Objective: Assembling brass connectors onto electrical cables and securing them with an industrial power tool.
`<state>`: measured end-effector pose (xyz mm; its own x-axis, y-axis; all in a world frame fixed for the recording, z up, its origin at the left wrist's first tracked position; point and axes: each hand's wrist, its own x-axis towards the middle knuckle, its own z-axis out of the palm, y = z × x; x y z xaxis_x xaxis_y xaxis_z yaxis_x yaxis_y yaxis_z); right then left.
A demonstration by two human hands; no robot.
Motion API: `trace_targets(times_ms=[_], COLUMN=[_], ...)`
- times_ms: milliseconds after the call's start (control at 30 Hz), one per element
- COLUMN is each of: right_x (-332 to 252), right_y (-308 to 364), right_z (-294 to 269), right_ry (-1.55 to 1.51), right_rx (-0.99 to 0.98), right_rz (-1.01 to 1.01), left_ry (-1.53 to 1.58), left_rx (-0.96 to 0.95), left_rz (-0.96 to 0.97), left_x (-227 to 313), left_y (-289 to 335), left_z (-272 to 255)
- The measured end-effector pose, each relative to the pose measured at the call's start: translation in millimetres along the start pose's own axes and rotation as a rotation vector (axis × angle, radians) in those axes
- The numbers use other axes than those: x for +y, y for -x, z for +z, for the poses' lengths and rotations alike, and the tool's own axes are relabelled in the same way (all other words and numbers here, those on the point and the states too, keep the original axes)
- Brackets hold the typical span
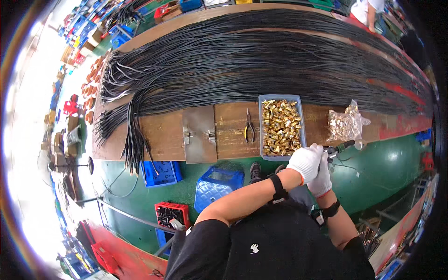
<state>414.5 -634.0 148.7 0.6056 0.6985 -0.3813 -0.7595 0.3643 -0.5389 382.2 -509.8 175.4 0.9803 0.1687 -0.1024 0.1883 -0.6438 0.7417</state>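
Head view, near to far; landmark, blue tray (281, 97) of brass-coloured fittings (281, 126). Nearer than tray, on the green floor (387, 161): red crate (171, 215) and blue stool (219, 186), both to its left; stool bounds legroom that side. Tray's near end: level with near edge of bench (231, 116). At tray's near right corner: gloved left hand (303, 164) and right hand (321, 179), together, fingers curled; cannot tell what either grip pinches. Right of that corner, beside the hands: dark-handled tool (345, 146); contact unclear. Left of tray: pliers (249, 126), then bare strip of bench, metal plate (199, 135), bare bench again, and cable ends drooping over near edge. Right of tray: short gap, then clear bag (346, 122) of small parts. Beyond tray: black cables (224, 60), massed lengthwise, blocking most of the far side. Beyond tray, far right: another person's arm (372, 19) at the bench's far edge.
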Motion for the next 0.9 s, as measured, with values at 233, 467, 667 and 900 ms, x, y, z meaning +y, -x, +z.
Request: trace_targets(times_ms=[233,467,667,900], right_x=[-21.5,-9.2,44.4,88.5], right_y=[-33.1,-100.3,-146.9,-156.7], right_z=[-30.2,-57.2,-97.9,-37.8], right_ry=[0.049,0.094,0.066,0.216], right_rx=[0.094,0.299,0.265,0.504], right_rz=[-0.195,0.009,0.149,0.078], left_ry=[0.1,-0.223,-0.369,-0.628], left_rx=[0.289,0.197,0.171,0.354], left_rz=[0.328,-0.352,-0.898,-0.909], left_x=[-14.5,-137.5,-238.5,-336.5], left_y=[38.8,193.1,338.2,412.1], left_z=[-22.3,-61.6,-94.8,-173.8])
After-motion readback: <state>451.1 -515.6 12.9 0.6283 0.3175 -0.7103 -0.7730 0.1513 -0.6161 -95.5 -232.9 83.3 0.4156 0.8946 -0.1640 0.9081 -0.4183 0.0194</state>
